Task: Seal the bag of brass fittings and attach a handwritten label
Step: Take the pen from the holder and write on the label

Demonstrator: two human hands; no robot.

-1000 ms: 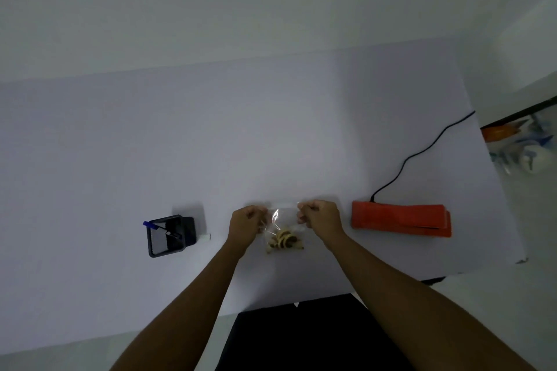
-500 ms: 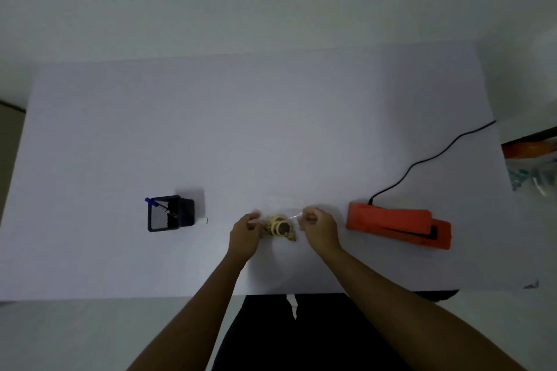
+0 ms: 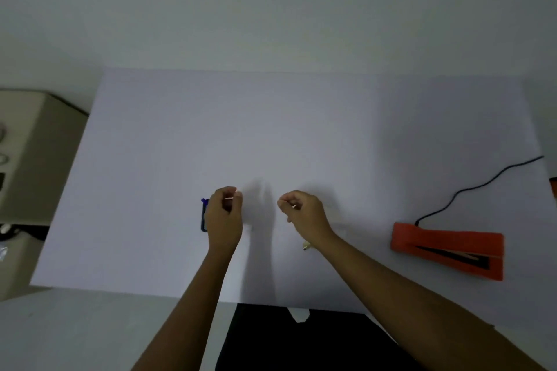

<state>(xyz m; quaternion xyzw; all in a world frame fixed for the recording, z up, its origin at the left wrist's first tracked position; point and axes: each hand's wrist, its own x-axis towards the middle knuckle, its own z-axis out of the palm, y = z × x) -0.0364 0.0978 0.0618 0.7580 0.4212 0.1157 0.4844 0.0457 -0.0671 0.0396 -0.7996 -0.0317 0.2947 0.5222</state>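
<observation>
Both of my hands hover over the white table [image 3: 271, 129], fingers curled and thumbs pinched against them. My left hand [image 3: 224, 215] and my right hand [image 3: 304, 214] are apart, with only shadow between them. A thin pale sliver shows at each set of fingertips; I cannot tell what it is. One brass fitting [image 3: 306, 247] peeks out from under my right wrist; the rest of the bag is hidden or too clear to make out. The black pen holder [image 3: 204, 220] with a blue pen is mostly hidden behind my left hand.
An orange heat sealer [image 3: 446, 247] lies at the right, its black cable [image 3: 482, 184] running off the table's right edge. A beige machine [image 3: 33, 144] stands beside the table's left edge. The near table edge is just in front of my dark clothing.
My hands have let go of the bag and moved apart. The bag with the fittings, earlier between my hands, now shows only under my right wrist. The view has shifted left.
</observation>
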